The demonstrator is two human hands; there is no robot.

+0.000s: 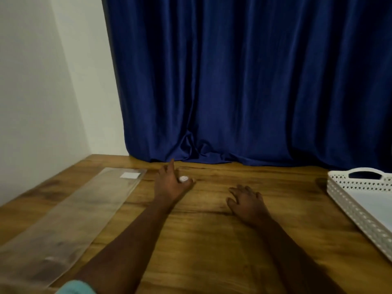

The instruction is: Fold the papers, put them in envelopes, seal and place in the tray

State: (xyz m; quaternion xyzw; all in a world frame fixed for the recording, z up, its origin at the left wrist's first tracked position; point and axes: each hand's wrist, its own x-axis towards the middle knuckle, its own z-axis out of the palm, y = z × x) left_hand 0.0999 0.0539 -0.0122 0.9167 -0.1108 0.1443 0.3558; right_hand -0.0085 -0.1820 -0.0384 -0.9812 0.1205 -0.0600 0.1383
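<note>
Fingers (169,166) of the left hand (169,185) are pinched on a small white object (183,178); right hand (248,200) is spread flat, empty, perhaps steadying against the table (201,240).

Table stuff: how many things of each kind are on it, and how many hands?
White tray: 1
Clear plastic sleeve: 1
Small white object by the left hand, too blurred to name: 1
Hands, left and right: 2
Total: 5
</note>
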